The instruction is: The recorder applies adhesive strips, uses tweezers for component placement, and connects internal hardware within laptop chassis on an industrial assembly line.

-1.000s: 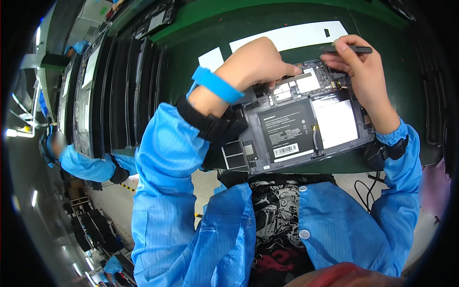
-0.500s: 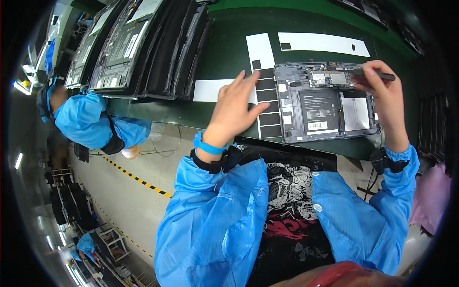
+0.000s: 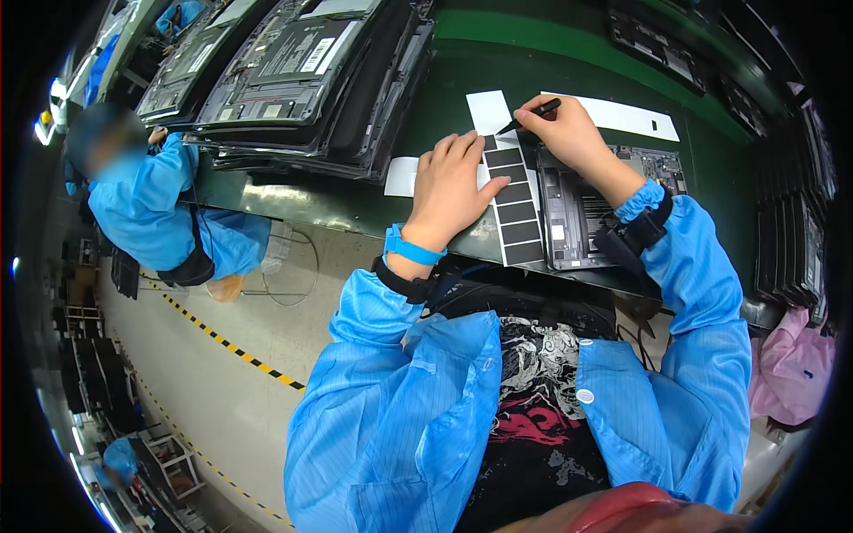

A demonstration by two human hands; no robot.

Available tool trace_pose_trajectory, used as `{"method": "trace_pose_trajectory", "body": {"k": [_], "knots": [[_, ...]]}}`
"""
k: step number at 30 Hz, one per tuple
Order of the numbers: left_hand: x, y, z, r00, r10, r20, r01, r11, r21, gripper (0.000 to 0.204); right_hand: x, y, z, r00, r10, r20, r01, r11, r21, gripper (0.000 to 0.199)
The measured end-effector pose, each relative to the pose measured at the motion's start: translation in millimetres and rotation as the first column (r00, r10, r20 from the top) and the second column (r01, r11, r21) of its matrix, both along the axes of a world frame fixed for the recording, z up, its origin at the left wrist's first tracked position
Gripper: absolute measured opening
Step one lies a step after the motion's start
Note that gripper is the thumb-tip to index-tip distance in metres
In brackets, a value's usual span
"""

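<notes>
Tweezers point(image 3: 547, 107) had moved from the laptop point(image 3: 569, 222) to the pad strip point(image 3: 515, 213) just left of it, so work was there now. The right hand point(image 3: 570, 133) pinched them; the left hand point(image 3: 447, 191) lay open at the strip's edge, gripping nothing.

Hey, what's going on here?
A person's right hand holds a slim black tool, its tip near the far end of a strip of black patches. The left hand is open, thumb over the strip. An opened laptop lies just right, partly hidden by the right arm; stacked laptop parts sit left.
</notes>
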State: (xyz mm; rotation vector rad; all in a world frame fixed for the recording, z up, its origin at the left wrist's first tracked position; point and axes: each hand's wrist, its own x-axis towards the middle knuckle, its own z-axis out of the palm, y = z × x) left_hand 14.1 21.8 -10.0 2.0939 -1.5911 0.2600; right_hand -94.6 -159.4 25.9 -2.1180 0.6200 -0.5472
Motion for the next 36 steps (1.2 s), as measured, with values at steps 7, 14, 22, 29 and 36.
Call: {"method": "trace_pose_trajectory", "body": {"k": [7,14,22,29,36], "knots": [[0,4,4,0.999,0.003,-0.042,-0.001,0.998,0.060,0.059,8,3,-5,0.998,-0.018,-0.057,0.015,0.999,-0.044,0.028],[-10,-4,-4,0.996,0.041,0.075,-0.046,0.996,0.074,0.055,10,-1,-12,1.000,0.001,0.024,-0.002,0.999,0.041,0.027],[-13,-9,-3,0.984,0.090,0.153,-0.098,0.994,0.041,0.051,-23,-8,21,0.937,-0.049,0.347,-0.118,0.889,0.443,0.023],[-22,-12,26,0.999,-0.034,-0.010,0.034,0.998,0.054,0.041,-141,-50,43,0.977,-0.181,0.110,0.103,0.859,0.502,0.035],[-80,-29,47,0.818,-0.513,-0.260,0.519,0.853,-0.053,0.040,-137,-39,10,0.984,-0.099,0.147,-0.031,0.721,0.692,0.028]]}}
